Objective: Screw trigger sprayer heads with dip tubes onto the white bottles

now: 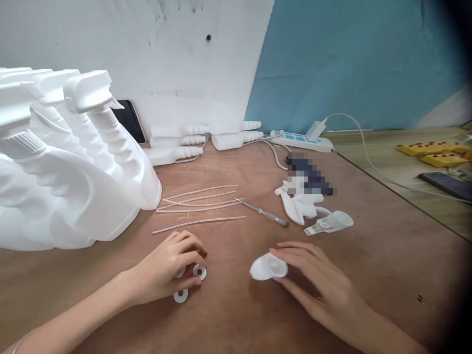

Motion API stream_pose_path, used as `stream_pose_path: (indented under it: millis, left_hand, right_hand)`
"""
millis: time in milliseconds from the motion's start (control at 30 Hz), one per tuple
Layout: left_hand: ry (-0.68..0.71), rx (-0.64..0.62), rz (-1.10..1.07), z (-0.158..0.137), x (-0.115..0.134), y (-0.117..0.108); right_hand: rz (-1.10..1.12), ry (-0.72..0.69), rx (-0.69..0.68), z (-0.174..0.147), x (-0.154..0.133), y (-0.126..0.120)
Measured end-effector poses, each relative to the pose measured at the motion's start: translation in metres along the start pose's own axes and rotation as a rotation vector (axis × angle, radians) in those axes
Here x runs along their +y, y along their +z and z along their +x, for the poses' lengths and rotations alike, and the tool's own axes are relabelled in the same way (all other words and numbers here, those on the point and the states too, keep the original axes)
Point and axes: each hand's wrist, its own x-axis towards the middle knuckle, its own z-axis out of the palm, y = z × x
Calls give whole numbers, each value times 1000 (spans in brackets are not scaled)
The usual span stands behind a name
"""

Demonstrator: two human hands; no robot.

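Note:
My left hand (173, 265) is low over the brown table, thumb and forefinger closed about a white ring washer (194, 271). Under its palm lies a second white piece (180, 272), partly hidden, and just below the thumb is a flat white washer (180, 296). Between thumb and fingertips, my right hand (317, 280) grips a small white hollow plastic cap (261, 269), its opening turned toward me. Beyond the hands lie several thin white tubes (199, 221) and a clear-handled screwdriver (271, 216). White trigger sprayer parts (304, 209) sit to the right of it.
White spray bottles with trigger heads (121, 162) crowd the left side. Several white bottles (177, 155) lie on their sides at the back, near a phone (130, 120). A power strip (302, 140) with a white cable stands behind, and yellow pieces (442, 160) are on the far right surface.

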Motion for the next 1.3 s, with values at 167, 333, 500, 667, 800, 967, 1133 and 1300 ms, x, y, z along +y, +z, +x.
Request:
stream_pose_path:
  millis: [167,333,500,667,800,967,1133,1300]
  left_hand:
    - [123,344,-47,13,6,1]
    - [187,546,-34,22,14,7]
    - [154,509,-17,18,10,18]
    - [253,485,83,15,7,23]
    - [251,519,49,18,4,27]
    - [214,441,1,19,1,27]
    - [212,429,14,18,2,25]
    - [228,437,106,19,4,24]
  right_hand:
    - [225,-117,27,38,-15,40]
    - [469,-99,50,52,-23,65]
    - [462,-117,85,52,-23,63]
    - [391,-253,105,54,-21,62]
    - [294,-273,108,53,-21,63]
    - [267,-279,102,52,-21,61]
    - [200,-282,63,52,-21,63]
    - [226,-303,25,51,-20,64]
